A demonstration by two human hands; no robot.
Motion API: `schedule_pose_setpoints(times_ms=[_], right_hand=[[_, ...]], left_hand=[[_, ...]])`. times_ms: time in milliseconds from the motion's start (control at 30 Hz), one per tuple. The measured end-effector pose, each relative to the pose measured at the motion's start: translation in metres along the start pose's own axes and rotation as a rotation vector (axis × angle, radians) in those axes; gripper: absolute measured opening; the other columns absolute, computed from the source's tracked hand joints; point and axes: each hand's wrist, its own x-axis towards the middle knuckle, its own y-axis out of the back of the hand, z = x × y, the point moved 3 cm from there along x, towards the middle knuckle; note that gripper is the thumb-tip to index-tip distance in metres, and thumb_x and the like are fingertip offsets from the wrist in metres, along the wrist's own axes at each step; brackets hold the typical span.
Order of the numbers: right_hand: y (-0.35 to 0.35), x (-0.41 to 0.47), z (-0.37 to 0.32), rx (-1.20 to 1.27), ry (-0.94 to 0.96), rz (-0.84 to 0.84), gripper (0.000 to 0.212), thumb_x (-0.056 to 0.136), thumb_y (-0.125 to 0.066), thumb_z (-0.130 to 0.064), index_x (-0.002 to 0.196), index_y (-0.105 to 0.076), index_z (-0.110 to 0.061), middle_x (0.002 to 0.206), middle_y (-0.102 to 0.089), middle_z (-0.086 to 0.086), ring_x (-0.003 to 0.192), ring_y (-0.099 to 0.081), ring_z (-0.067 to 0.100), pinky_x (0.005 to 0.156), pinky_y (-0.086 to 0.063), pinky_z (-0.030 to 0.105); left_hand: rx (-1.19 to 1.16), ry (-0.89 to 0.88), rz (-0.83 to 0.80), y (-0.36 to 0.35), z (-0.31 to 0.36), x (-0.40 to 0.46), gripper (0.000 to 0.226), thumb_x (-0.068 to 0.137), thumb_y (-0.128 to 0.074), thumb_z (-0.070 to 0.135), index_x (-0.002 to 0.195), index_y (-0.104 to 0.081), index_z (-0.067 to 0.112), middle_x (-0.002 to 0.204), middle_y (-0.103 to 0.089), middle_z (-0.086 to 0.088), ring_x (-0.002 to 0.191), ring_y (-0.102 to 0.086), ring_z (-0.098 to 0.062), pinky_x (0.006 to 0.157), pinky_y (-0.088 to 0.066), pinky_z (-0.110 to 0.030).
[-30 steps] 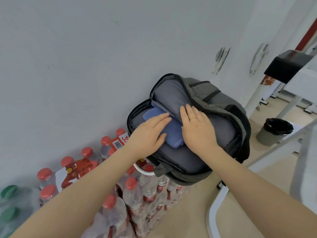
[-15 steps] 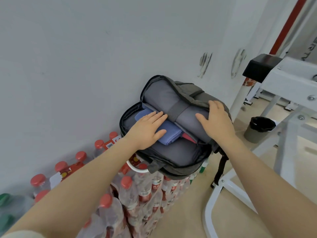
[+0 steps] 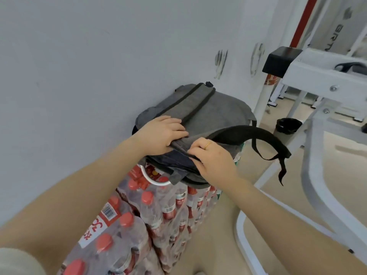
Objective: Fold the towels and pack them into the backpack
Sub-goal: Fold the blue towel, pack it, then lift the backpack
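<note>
Backpack [image 3: 210,114] fabric fills the middle of the view: the grey bag is laid flat on top of shrink-wrapped packs of red-capped water bottles [image 3: 158,205], which are stacked against a pale wall [image 3: 79,56]. Its front flap is seen folded down over the opening, so the inside is hidden and no towel can be made out. Two dark parallel bands are run lengthwise along the upper face.

The left hand [image 3: 160,135] is pressed palm-down on the near left part of the bag, fingers curled over a ridge of grey fabric at the seam; its grip is clenched on that fabric edge. The right hand [image 3: 214,157], on which a gold ring [image 3: 208,144] is worn, is placed just beside it on the near right edge, and its grip is pinched on the same fold of the backpack where flap and body meet. Whether a zipper pull is held cannot be told.

A black shoulder strap [image 3: 258,137] is arched out from the bag to the right, and its thin tail is left hanging in the air. A white round rim [image 3: 156,182] is seen under the bag's near corner. To the right, a white metal frame [image 3: 317,116] is stood on the beige floor, and a black waste bin [image 3: 288,126] is set further back.
</note>
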Motion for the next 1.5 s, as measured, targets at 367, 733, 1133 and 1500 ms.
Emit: schedule_pose_setpoints(times_ms=[367,733,1133,1500], right_hand=[[0.000,-0.062,0.015,0.229,-0.399,0.255,0.016,0.088,-0.049,-0.027,0.090,-0.059,-0.015,0.085,-0.058,-0.006,0.076,-0.055,0.013,0.068,-0.049,0.030],[0.000,-0.086,0.129,-0.017,-0.675,-0.222,0.061,0.083,-0.063,-0.036,0.136,-0.038,-0.018,0.134,-0.045,0.005,0.120,-0.045,0.024,0.092,-0.042,0.035],[0.022,-0.023,0.175,0.282,-0.528,0.125,0.020,0.089,-0.052,-0.008,0.108,-0.055,-0.014,0.112,-0.054,0.003,0.084,-0.055,0.015,0.076,-0.048,0.031],[-0.037,-0.080,0.143,0.280,-0.735,-0.204,0.030,0.093,-0.050,-0.027,0.119,-0.052,-0.012,0.112,-0.061,0.007,0.099,-0.060,0.026,0.080,-0.050,0.036]], left_hand=[[-0.263,0.392,-0.075,-0.017,0.043,-0.028,0.111,0.062,0.007,0.083,0.142,-0.033,0.015,0.150,-0.032,-0.002,0.139,-0.026,-0.020,0.114,-0.019,-0.036],[-0.129,0.048,-0.047,0.001,0.117,0.101,0.066,0.083,-0.053,0.054,0.137,-0.035,0.021,0.140,-0.038,-0.001,0.121,-0.046,-0.021,0.095,-0.041,-0.037],[-0.096,0.130,-0.134,-0.002,0.094,0.119,0.042,0.093,-0.044,0.032,0.135,-0.038,0.028,0.156,-0.008,0.000,0.119,-0.044,-0.023,0.075,-0.050,-0.036],[-0.246,0.303,-0.141,-0.013,0.085,0.125,0.059,0.089,-0.045,0.051,0.138,-0.035,0.020,0.145,-0.032,0.003,0.115,-0.052,-0.020,0.083,-0.047,-0.034]])
